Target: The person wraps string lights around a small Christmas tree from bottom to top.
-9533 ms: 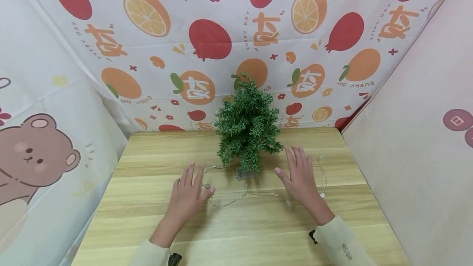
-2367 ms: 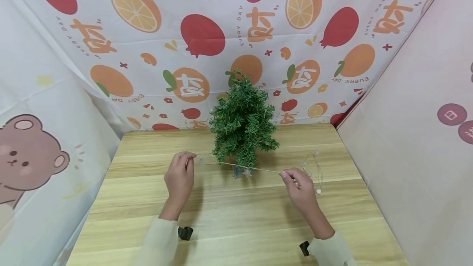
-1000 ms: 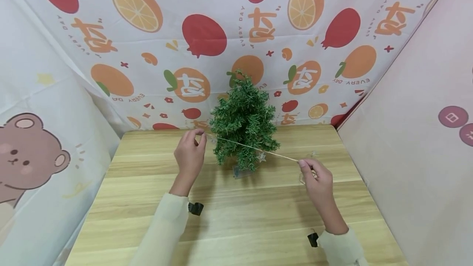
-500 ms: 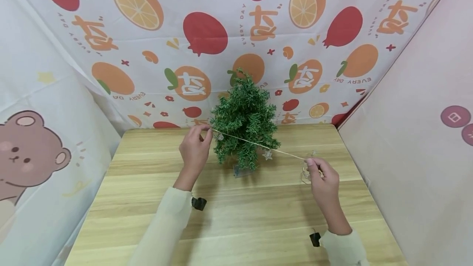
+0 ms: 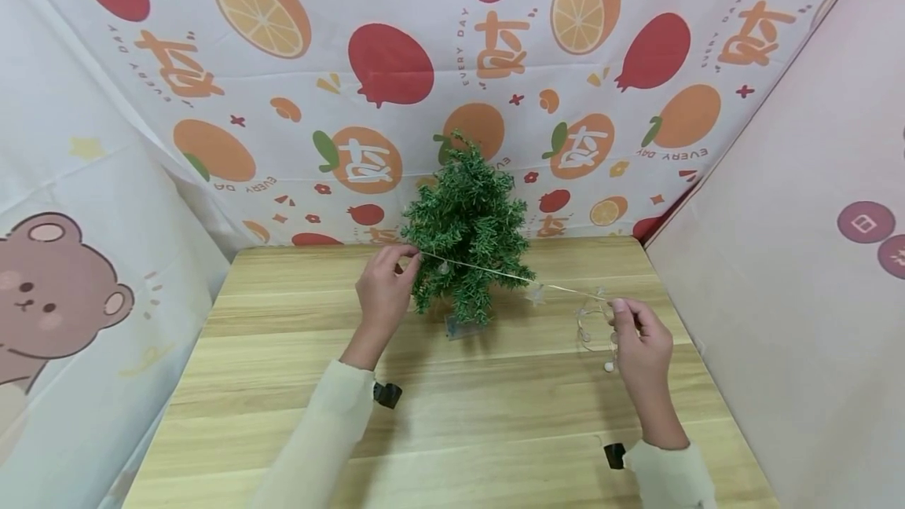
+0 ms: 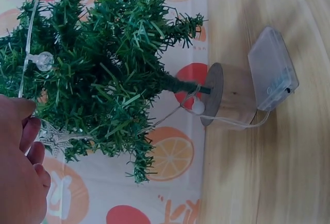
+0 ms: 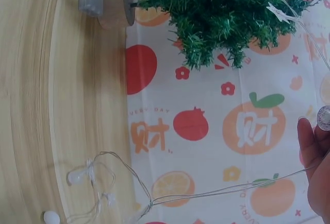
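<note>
A small artificial Christmas tree (image 5: 467, 234) stands at the table's back, on a round wooden base (image 6: 234, 95). Close to the tree's left side, my left hand (image 5: 385, 289) pinches the wire of a fairy-light string. My right hand (image 5: 645, 344) pinches the same wire to the right of the tree. Between the hands the wire runs nearly taut across the tree's front, bearing a star light (image 5: 535, 294) and a round bulb (image 6: 45, 61). Another part of the string passes by the trunk, where a ball bulb (image 6: 197, 105) hangs. Its clear battery box (image 6: 273, 69) leans near the base.
The string's loose remainder, with a white ball bulb (image 5: 609, 367), hangs and lies below my right hand on the wooden table (image 5: 467, 430). A fruit-print cloth (image 5: 392, 65) rises directly behind the tree. Cloth walls flank both sides.
Earlier both hands lay spread beside the string on the table. They then pinched and lifted the wire. Lately both have shifted right, the left hand reaching the tree's edge, the star light moving right.
</note>
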{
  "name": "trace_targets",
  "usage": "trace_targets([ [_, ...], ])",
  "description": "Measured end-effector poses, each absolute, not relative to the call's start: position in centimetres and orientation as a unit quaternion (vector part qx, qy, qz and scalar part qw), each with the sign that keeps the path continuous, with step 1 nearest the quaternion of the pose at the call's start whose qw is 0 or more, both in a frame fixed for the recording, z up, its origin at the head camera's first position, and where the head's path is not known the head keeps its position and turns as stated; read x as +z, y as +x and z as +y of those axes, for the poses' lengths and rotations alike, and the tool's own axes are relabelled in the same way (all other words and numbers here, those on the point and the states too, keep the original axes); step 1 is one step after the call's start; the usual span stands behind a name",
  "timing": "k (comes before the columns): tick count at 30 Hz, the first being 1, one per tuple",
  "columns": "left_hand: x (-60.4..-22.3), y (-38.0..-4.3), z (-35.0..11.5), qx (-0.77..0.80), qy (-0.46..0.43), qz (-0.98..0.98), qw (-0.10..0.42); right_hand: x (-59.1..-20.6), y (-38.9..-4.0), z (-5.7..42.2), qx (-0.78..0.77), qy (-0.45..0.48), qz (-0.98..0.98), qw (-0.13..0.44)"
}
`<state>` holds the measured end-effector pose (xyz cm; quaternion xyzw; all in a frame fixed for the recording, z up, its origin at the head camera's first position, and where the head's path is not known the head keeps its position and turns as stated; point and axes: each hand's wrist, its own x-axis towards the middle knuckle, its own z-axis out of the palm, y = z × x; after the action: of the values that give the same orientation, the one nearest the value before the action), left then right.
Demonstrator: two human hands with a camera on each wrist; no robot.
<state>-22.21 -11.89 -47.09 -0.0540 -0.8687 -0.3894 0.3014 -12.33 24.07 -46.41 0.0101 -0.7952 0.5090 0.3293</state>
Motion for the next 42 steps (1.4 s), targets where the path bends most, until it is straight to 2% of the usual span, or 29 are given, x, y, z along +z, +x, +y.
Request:
trace_targets([
  [17,-48.0,-21.4,-10.6,-0.388,-0.08,-0.875,0.279,-46.7,-12.5,25.7,0.516,-0.073,-0.798,0.303],
  [33,-48.3,-21.2,-10.3,-0.392,-0.101,-0.866,0.294,-46.0,-14.0,26.0,0.529,-0.103,-0.788,0.297],
  [42,-47.8,-19.9,-9.7,-0.398,-0.121,-0.85,0.322,-46.2,-13.8,25.4,0.525,-0.103,-0.793,0.291],
])
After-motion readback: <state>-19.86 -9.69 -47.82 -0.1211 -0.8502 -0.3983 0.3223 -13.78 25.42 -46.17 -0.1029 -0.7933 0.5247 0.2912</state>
